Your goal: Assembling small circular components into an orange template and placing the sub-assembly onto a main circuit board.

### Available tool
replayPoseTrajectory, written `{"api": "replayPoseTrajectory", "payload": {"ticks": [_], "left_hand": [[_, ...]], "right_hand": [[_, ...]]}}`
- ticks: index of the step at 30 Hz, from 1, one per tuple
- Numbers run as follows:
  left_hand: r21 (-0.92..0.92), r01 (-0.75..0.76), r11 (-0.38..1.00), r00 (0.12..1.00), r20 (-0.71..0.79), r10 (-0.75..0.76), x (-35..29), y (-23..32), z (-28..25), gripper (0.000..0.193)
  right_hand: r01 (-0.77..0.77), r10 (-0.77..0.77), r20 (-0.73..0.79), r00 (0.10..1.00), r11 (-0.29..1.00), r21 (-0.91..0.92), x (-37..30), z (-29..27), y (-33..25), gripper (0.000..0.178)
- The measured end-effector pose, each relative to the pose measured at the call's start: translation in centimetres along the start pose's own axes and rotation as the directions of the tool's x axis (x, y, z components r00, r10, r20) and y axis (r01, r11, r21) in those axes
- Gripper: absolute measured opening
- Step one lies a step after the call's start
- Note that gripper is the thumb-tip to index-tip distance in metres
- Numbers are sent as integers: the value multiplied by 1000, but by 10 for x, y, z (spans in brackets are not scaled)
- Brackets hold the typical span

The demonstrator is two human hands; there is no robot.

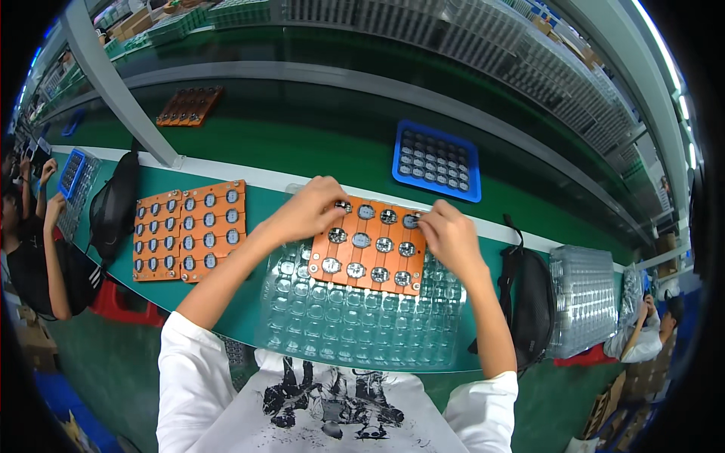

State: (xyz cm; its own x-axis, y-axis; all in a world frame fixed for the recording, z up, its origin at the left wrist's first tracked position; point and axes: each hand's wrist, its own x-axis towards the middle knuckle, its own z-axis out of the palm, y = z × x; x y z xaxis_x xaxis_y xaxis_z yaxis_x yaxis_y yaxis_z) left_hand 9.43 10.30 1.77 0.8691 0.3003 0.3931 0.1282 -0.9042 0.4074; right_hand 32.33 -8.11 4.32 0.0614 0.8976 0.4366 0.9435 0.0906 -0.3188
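Note:
An orange board (349,248) holding rows of round metallic parts, which look like watch-sized modules, lies over a clear plastic blister tray (355,328) in front of me. My left hand (316,209) is at the board's upper left corner, its fingers pinched together by a round part (342,206) there. At the upper right corner, the bent fingers of my right hand (451,235) close in by another round part (411,221). Whatever either set of fingertips grips is too small or covered to make out.
Two more loaded orange boards (180,219) lie side by side at left. Beyond the bench edge sit a blue tray (475,170) of round parts and another orange board (189,107). Black bags (532,306) (115,200) flank me. Stacked clear trays (583,298) stand right. Other people work at both sides.

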Motion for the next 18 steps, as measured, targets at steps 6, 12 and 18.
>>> {"api": "replayPoseTrajectory", "payload": {"ticks": [6, 12, 18], "left_hand": [[-124, 274, 954, 958, -50, -282, -32, -38, -37, 14], [195, 150, 969, 988, -72, -138, -40, -26, -20, 10], [249, 106, 963, 992, -90, -86, -21, -20, -19, 3]], "right_hand": [[45, -35, 132, 991, 997, -69, 3, 10, 3, 5], [45, -21, 158, 987, 988, -145, 7, 10, -1, 3], [26, 20, 230, 973, 981, -193, 2, 15, 4, 8]]}}
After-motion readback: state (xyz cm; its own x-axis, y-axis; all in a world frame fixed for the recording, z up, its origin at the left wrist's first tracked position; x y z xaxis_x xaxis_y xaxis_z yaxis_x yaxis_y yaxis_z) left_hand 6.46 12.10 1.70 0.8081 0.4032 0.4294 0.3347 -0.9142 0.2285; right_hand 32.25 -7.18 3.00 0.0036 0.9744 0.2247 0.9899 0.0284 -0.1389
